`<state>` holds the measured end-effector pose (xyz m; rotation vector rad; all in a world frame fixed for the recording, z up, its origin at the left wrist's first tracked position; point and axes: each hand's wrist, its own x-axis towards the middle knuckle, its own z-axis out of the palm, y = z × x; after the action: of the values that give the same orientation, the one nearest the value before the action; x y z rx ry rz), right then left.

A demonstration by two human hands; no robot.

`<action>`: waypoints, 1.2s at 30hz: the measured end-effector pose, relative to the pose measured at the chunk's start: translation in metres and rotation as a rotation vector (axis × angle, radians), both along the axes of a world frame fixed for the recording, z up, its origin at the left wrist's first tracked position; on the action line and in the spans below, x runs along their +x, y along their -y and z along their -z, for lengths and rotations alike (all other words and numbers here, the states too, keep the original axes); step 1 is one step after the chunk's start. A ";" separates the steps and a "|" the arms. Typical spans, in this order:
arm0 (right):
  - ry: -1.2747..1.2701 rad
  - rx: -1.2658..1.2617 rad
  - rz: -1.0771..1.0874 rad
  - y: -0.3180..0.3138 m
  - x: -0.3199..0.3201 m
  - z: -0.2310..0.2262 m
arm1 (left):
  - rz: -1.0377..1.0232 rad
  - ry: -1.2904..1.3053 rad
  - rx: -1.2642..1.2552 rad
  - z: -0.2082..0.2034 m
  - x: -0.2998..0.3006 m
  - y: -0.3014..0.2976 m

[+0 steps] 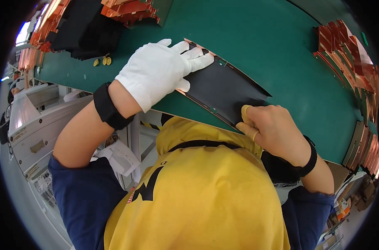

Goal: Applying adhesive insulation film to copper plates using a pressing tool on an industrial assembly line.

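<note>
A copper-coloured metal plate lies at a slant on the green table, its face mostly covered by a black sheet (222,85). Thin copper edges show along its long sides. My left hand (158,71), in a white glove, rests over the far left end of the sheet with fingers spread and thumb on the near edge. At the near right end is my right hand (272,127), ungloved, with yellow finger cots on two fingertips. Its fingers are curled together at the sheet's corner and seem to pinch it; the contact itself is partly hidden.
Stacked black sheets (87,31) lie at the far left, with several yellow finger cots (104,61) beside them. Copper plates (133,12) stand behind. More bent copper plates (343,54) line the right side of the green table (281,46). A grey machine frame (43,125) is at left.
</note>
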<state>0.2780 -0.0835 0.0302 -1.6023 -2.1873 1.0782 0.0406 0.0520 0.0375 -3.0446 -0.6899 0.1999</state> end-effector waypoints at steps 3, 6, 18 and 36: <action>0.028 -0.187 0.005 0.001 0.011 -0.012 | -0.027 0.044 -0.006 0.000 -0.005 0.001; -0.118 -0.077 0.227 0.018 0.018 -0.022 | -0.196 -0.105 0.068 -0.001 -0.011 0.004; -0.279 -0.009 0.434 -0.004 -0.014 -0.014 | -0.718 0.869 -0.006 0.000 -0.036 0.063; -1.462 -0.783 0.572 0.050 -0.016 0.004 | -0.470 1.591 -1.915 0.010 0.008 0.070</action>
<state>0.2621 -0.1336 0.0264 -0.8356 -0.3505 2.0049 0.0481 -0.0182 0.0279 0.6242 0.4144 0.8526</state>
